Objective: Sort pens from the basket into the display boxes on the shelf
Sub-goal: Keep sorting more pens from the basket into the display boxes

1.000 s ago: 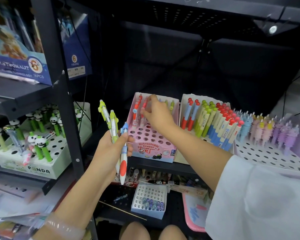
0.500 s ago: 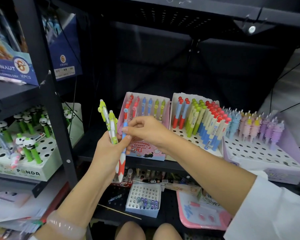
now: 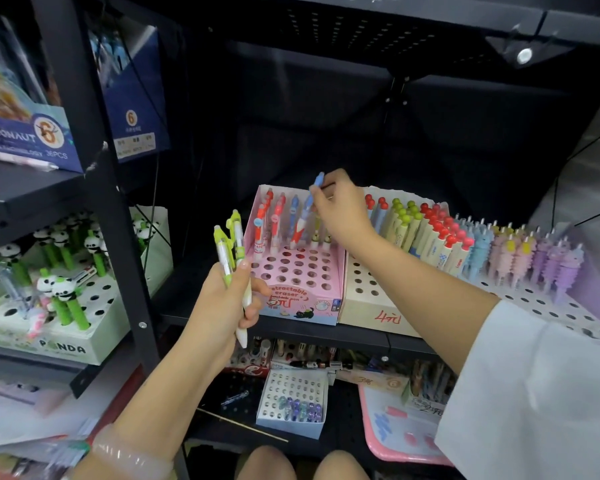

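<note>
Both forearms are bare. A pale pink, translucent bangle (image 3: 129, 455) circles the left wrist at the lower left of the frame. A loose white sleeve (image 3: 534, 393), smooth and plain, covers the right upper arm at the lower right. Two bare knees (image 3: 302, 464) show at the bottom edge.

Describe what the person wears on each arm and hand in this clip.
The left hand is bare, with no sleeve in view; a smooth, translucent pale pink bangle circles that wrist. The right hand and forearm are bare too, and a loose white sleeve covers the upper arm. No gloves or watch show.
</note>
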Demonstrator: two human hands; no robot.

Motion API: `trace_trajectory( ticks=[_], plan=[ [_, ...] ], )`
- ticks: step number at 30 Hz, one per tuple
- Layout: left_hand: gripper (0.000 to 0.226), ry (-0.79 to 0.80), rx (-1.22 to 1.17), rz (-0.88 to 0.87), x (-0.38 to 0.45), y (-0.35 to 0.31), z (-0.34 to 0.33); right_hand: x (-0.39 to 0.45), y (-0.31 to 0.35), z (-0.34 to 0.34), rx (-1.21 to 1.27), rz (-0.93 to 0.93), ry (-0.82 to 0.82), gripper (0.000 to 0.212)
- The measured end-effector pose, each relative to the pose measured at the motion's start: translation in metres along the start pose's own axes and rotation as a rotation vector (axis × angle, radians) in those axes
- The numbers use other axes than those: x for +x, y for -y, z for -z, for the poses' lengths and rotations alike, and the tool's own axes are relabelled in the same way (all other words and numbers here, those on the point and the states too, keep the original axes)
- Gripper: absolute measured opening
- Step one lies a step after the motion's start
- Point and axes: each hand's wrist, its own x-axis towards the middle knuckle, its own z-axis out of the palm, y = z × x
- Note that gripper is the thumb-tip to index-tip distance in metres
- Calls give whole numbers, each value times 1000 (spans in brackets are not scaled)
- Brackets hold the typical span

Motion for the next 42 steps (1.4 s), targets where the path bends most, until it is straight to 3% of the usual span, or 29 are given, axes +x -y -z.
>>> trace_trajectory(
  ticks=[7,14,16,18,21,23,27,30,33,36,42],
  plan=[
    [11,12,30,-24,0,1,11,-1,-12,-27,-198,36,194,13],
    [9,11,111,-38,0,4,16,-1,-7,-28,-379,-47,275,26],
    [8,3,122,-44,1,6,17,-8,1,-23,-295,-23,179,23],
    [8,-6,129,-45,2,8,17,-18,15,-19,-55,-29,170,22],
    [7,-11,131,-42,3,11,11,-33,37,-15,247,-72,422,25],
    [6,-5,133,-46,2,11,6,-39,42,-12,324,-88,507,22],
    [14,22,69,-48,-2,7,-3,-32,43,-1,373,-88,398,21],
    [20,-9,40,-10,-5,4,-5,-14,39,18,406,-106,145,12],
    [19,-38,44,22,-4,3,-7,6,26,37,173,-57,-81,15],
    [13,-60,35,42,-2,2,-9,9,13,38,-114,10,-76,20],
    [13,22,119,-1,-8,2,-4,2,-13,18,-263,-27,79,14]
  ],
)
